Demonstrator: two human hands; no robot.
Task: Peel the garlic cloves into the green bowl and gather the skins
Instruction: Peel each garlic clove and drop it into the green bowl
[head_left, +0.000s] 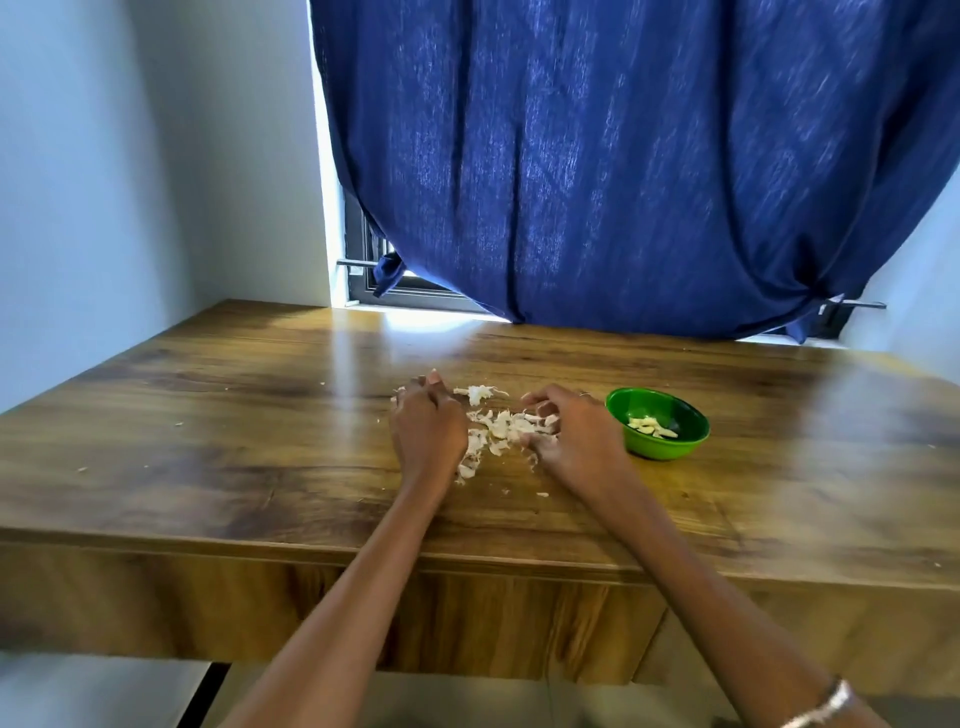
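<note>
A loose heap of pale garlic skins (501, 426) lies on the wooden table (208, 441), between my two hands. My left hand (428, 428) rests on its edge at the left of the heap, fingers held together and pointing away, touching the skins. My right hand (571, 436) sits at the right side, its fingers curved down into the skins. The green bowl (691, 439) stands just right of my right hand and holds several peeled cloves (652, 427). Whether either hand holds anything is hidden.
Small skin scraps (540, 493) lie scattered near the heap and further left on the table. A blue curtain (623, 156) hangs over the window behind the table's far edge. A white wall stands at the left.
</note>
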